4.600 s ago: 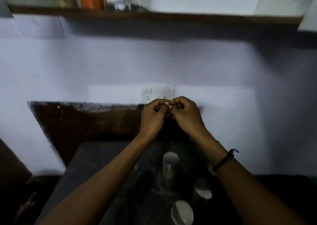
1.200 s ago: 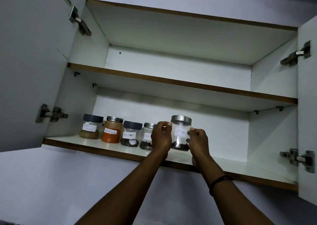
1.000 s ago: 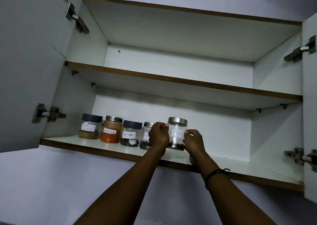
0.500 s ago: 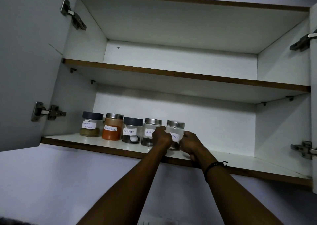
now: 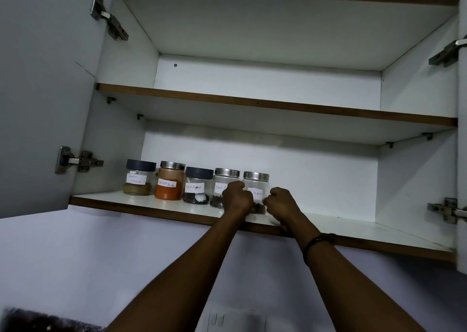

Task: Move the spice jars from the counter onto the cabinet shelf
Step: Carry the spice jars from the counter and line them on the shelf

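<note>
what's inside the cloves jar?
Cloves jar: dark bits along the bottom, mostly clear above. Left hand and the label cover part of the contents, so the exact fill can't be seen.

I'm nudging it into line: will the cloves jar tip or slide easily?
The cloves jar is squat, so probably slides rather than tips. Nearly empty, so likely light. Its smooth clear wall may be slippery on the glossy shelf.

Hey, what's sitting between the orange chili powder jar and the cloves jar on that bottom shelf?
In the head view, two jars: a dark-lidded Black Pepper jar, then a silver-lidded jar partly hidden by the left hand.
</note>
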Tool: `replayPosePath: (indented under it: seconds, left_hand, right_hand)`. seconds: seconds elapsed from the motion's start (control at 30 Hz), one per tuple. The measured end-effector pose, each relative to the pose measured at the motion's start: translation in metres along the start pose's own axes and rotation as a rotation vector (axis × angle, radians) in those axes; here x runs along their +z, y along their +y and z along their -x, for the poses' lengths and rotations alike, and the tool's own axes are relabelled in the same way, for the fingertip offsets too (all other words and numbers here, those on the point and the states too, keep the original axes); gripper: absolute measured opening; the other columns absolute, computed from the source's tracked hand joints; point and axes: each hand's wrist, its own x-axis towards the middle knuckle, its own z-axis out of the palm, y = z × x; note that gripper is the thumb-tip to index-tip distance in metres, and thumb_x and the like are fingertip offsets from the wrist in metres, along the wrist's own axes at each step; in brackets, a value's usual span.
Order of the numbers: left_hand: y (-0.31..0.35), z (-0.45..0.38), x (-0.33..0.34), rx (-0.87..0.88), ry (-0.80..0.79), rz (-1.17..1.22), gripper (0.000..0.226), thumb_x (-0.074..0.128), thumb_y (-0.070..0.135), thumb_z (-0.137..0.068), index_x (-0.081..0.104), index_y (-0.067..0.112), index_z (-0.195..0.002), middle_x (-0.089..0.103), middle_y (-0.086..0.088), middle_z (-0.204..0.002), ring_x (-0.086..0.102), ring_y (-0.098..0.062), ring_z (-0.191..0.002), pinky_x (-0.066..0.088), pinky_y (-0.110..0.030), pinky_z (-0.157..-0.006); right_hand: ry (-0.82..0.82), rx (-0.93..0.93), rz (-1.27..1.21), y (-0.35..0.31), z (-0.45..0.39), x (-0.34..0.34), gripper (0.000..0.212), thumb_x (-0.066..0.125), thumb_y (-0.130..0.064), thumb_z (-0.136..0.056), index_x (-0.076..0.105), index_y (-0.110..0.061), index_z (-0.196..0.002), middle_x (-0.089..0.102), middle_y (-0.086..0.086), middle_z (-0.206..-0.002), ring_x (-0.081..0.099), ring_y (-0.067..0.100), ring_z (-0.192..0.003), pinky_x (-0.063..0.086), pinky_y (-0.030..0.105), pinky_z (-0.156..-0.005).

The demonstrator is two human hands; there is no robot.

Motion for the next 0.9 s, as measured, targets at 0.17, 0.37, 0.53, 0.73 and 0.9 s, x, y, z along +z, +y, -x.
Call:
replayPosePath:
  seconds: [0.17, 0.37, 0.53, 0.73, 0.9]
  left_hand:
    - [-0.004, 0.045, -0.016, 0.237, -0.094, 0.084, 0.018, 0.053, 0.009, -0.094, 0.071, 0.005, -0.094, 0.073, -0.01, -0.099, 0.067, -0.025, -0.094, 0.055, -0.041, -0.088]
    - [-0.036, 0.117, -0.028, 0.37, -0.155, 0.172, 0.022, 0.061, 0.019, -0.095, 0.074, 0.017, -0.113, 0.073, 0.013, -0.104, 0.064, 0.011, -0.091, 0.048, -0.005, -0.081]
    - [-0.114, 0.18, -0.021, 0.209, -0.292, 0.157, 0.022, 0.058, 0.022, -0.098, 0.076, 0.022, -0.109, 0.076, 0.008, -0.105, 0.069, -0.001, -0.097, 0.053, -0.016, -0.087]
    - [-0.235, 0.266, -0.008, -0.012, -0.498, 0.028, 0.024, 0.054, 0.02, -0.099, 0.077, 0.016, -0.104, 0.077, 0.003, -0.1, 0.07, -0.003, -0.094, 0.052, -0.02, -0.085]
    - [-0.328, 0.341, 0.01, -0.148, -0.725, -0.116, 0.025, 0.053, 0.012, -0.097, 0.076, 0.015, -0.108, 0.077, -0.003, -0.099, 0.069, -0.009, -0.087, 0.05, -0.017, -0.075]
  right_hand:
    - [0.212, -0.125, -0.135, 0.001, 0.053, -0.006, 0.026, 0.057, -0.016, -0.087, 0.068, -0.014, -0.11, 0.071, 0.003, -0.106, 0.065, 0.022, -0.099, 0.053, 0.034, -0.085]
    - [0.28, -0.211, -0.193, 0.045, 0.136, 0.002, 0.012, 0.059, -0.017, -0.092, 0.066, -0.023, -0.098, 0.066, -0.012, -0.091, 0.06, -0.001, -0.084, 0.041, 0.004, -0.065]
    - [0.123, -0.101, -0.08, 0.105, 0.19, 0.038, 0.012, 0.059, -0.018, -0.092, 0.067, -0.019, -0.1, 0.066, -0.007, -0.098, 0.06, 0.005, -0.088, 0.041, 0.011, -0.073]
    - [-0.121, 0.162, 0.064, 0.206, 0.276, 0.109, 0.021, 0.054, -0.022, -0.089, 0.065, -0.016, -0.105, 0.068, -0.003, -0.097, 0.064, 0.013, -0.088, 0.042, 0.008, -0.067]
    - [-0.335, 0.365, 0.284, 0.287, 0.352, 0.154, 0.028, 0.057, -0.02, -0.088, 0.061, -0.01, -0.113, 0.064, 0.014, -0.111, 0.063, 0.031, -0.101, 0.053, 0.039, -0.087]
